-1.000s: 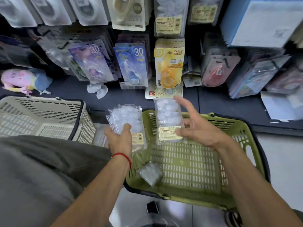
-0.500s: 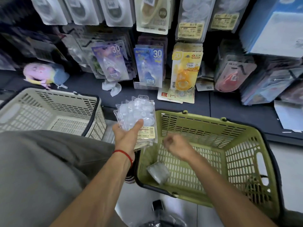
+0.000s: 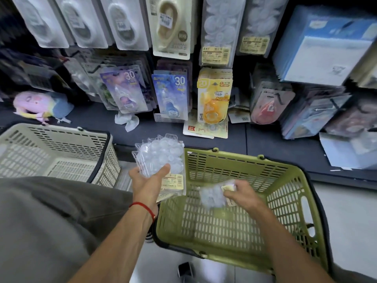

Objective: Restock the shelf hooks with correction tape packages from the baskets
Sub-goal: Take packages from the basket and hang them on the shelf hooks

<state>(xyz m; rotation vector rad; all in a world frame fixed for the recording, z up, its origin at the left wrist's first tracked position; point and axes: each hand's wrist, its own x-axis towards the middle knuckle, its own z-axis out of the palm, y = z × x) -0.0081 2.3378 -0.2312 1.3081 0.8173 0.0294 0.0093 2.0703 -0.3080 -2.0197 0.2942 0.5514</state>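
Overhead, hanging packs (image 3: 124, 88) marked "30" (yellow pack (image 3: 214, 94), "20")

Green basket (image 3: 285, 176) floor mostly bare — hanging packages (image 3: 173, 94) crowd the shelf (image 3: 265, 144)

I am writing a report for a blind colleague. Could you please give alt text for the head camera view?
The left hand holds a stack of clear blister packs while the right hand grips one more pack inside a green basket. A beige basket stands to the left, and correction tape packages hang on the shelf beyond.
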